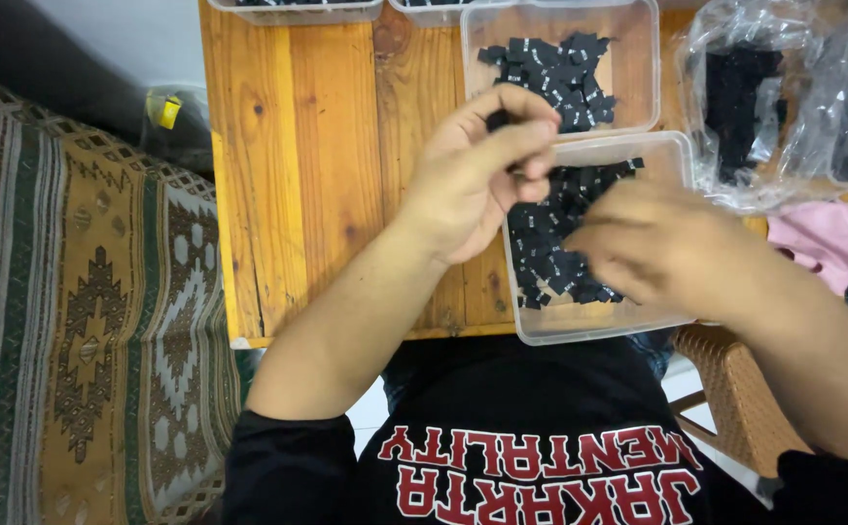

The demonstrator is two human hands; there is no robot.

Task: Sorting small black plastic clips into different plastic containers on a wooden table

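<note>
**Small black parts sorted over two clear tubs**

A patterned green-and-tan woven rug [74,321] covers the floor at nine o'clock, and before you stands a low table of knotty orange-brown pine planks [298,175]. On it, at one o'clock, sits a clear rectangular plastic tub [638,58] with a thin scatter of small flat black parts [550,68]; directly nearer you a second clear tub [599,326] holds a thicker heap of the same pieces [550,243]. Set end to end like this, both tubs lie within easy reach of either hand.

Your left hand [473,180] is raised above the near tub's ten o'clock corner, fingers curled in against the thumb, pinching what looks like one small black piece; only a dark sliver shows between the fingertips. Your right hand [657,243] hovers low over the heap at three o'clock. It is blurred, so you cannot tell how far it is open or whether it holds anything.

A crumpled clear plastic bag of more black parts [764,107] lies at two o'clock, cut off by the edge. Two further tubs [298,12] at twelve o'clock show only their rims. Your hands hide much of the heap.
</note>
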